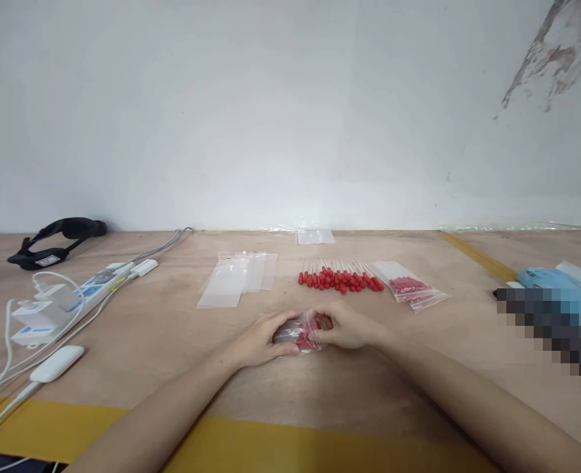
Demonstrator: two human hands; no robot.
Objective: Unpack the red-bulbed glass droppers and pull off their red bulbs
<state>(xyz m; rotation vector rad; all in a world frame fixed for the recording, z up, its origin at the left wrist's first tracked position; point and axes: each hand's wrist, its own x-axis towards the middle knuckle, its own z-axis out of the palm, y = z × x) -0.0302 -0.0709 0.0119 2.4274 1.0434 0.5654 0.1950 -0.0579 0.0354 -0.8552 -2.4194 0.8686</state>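
My left hand (261, 341) and my right hand (347, 326) meet at the middle of the wooden table (172, 341), both gripping a small clear plastic bag (303, 334) with red-tipped pieces inside. Just beyond my hands lies a row of loose red-tipped swabs (340, 278). To the right of that row rests a filled clear bag (411, 288) of the same red items. A stack of empty clear bags (236, 277) lies to the left of the row.
A white power strip (68, 299) with plugs and cables lies at the left, a white adapter (56, 363) nearer me, a black strap device (56, 240) at the back left. One empty bag (315, 236) lies by the wall. Blue material (547, 279) sits at the right.
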